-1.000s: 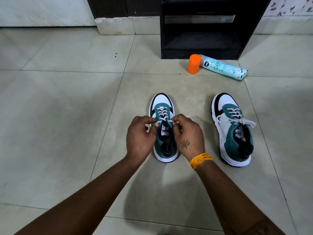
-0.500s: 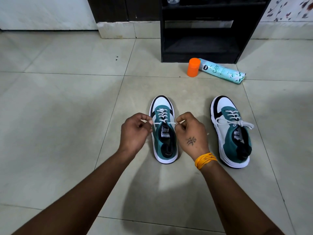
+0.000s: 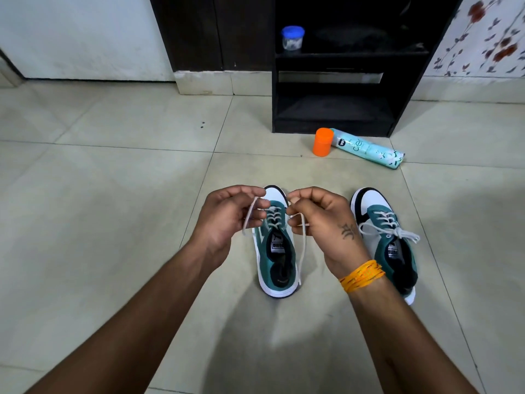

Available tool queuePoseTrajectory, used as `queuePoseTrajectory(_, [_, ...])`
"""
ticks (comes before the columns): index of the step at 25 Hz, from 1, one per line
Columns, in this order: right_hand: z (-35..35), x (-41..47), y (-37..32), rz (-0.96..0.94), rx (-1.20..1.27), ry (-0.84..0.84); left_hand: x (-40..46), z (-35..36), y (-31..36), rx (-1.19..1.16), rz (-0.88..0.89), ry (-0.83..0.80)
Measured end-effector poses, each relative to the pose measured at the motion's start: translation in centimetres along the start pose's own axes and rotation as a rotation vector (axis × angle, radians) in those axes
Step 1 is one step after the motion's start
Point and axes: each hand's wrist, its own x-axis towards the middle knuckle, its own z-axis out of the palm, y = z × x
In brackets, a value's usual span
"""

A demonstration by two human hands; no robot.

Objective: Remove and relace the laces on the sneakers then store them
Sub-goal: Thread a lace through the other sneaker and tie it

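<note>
Two teal, white and black sneakers stand on the tiled floor, toes pointing away from me. Over the left sneaker (image 3: 277, 260) my left hand (image 3: 227, 220) pinches one white lace end (image 3: 248, 220), which hangs in a loose loop. My right hand (image 3: 321, 220) pinches the other lace end (image 3: 303, 245), which trails down along the shoe's right side to the heel. The laces still cross the eyelets near the toe. The right sneaker (image 3: 383, 240) stands beside my right wrist with its white lace tied in a bow (image 3: 397, 233).
A black open shelf unit (image 3: 335, 89) stands against the far wall, with a small blue-lidded jar (image 3: 292, 38) on its upper shelf. In front of it lie an orange cap (image 3: 323, 142) and a pale teal spray can (image 3: 369, 149).
My hands have pulled the bow on the left sneaker undone and lifted toward the toe, each holding a freed lace end. The camera has tilted up, showing more of the shelf.
</note>
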Motion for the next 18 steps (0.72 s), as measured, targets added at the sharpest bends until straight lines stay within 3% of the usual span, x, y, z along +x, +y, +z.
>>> queuePoseTrajectory(5, [0.0, 0.9, -0.1, -0.041, -0.076, -0.030, 0.1, 0.4, 1.2, 0.133, 0.107, 0.016])
queuePoseTrajectory(12, [0.5, 1.7, 0.3, -0.387, -0.539, 0.120, 0.6, 0.4, 1.3, 0.485, 0.215, 0.224])
queuePoseTrajectory(18, [1.2, 2.4, -0.1, -0.317, -0.342, 0.232, 0.9, 0.9, 2.0, 0.127, -0.064, 0.229])
